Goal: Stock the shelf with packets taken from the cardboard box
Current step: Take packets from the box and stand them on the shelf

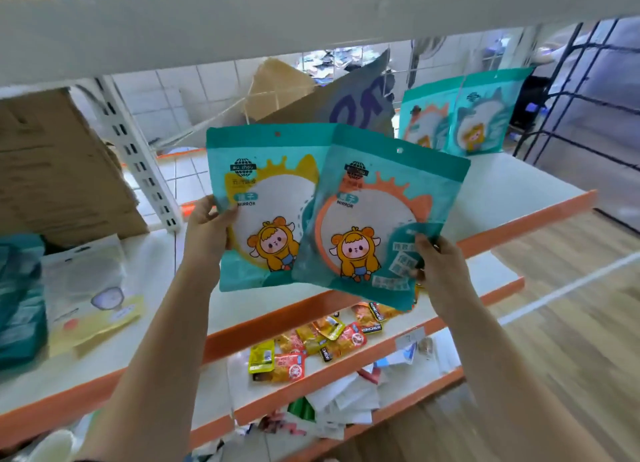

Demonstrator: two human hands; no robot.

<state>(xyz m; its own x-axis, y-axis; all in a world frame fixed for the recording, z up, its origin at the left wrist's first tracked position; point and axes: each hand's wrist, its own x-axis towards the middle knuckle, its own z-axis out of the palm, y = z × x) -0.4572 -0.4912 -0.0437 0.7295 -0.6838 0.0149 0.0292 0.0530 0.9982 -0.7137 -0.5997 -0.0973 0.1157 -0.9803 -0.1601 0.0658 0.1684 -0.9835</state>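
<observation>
My left hand (207, 229) grips the left edge of a teal mirror packet with a yellow ring (263, 191). My right hand (438, 264) pinches the lower right corner of a teal mirror packet with an orange ring (388, 198), which overlaps the first one. Both packets are held up in front of the white shelf with an orange edge (502, 198). Two more teal packets (464, 115) stand upright at the back right of that shelf. A cardboard box (277, 91) shows behind the shelf, partly hidden by the held packets.
A stack of flat cardboard (59, 171) sits at the left, with white and yellow packets (90, 295) and teal packets (17, 299) below it. The lower shelves hold several small snack packets (311, 344) and white packets (346, 402). A black wire rack (581, 91) stands right.
</observation>
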